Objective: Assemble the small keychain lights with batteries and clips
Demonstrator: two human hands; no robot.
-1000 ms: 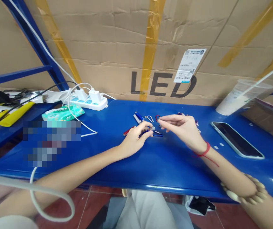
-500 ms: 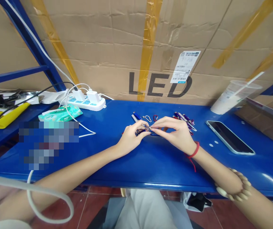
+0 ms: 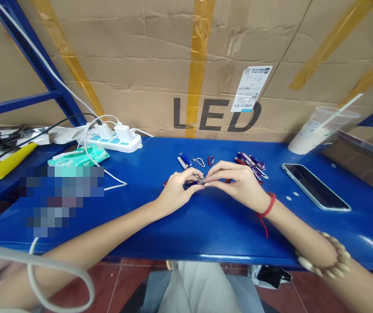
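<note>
My left hand [image 3: 176,191] is closed around a small dark blue tube [image 3: 191,185] that looks like a mini flashlight, with a shiny metal piece at its right end. At that end, the thumb and fingertips of my right hand [image 3: 238,180] pinch together; the part between them is too small to make out. Just beyond the hands lie a silver carabiner [image 3: 200,162], a red carabiner [image 3: 210,161], and a white and a blue tube [image 3: 185,160]. To the right rests a pile of several purple and red tubes [image 3: 249,161] with clips.
A phone [image 3: 315,187] and a plastic cup with a straw [image 3: 311,132] stand on the blue table [image 3: 225,230] at the right, beside a cardboard box [image 3: 365,161]. Leftward are a power strip [image 3: 117,141], a tissue pack [image 3: 78,156], white cables and yellow-handled tools [image 3: 10,163].
The dark blue tube now shows more plainly between my fingers, tilted slightly. Both hands stay together in nearly the same place, and the whole view has shifted a little.
</note>
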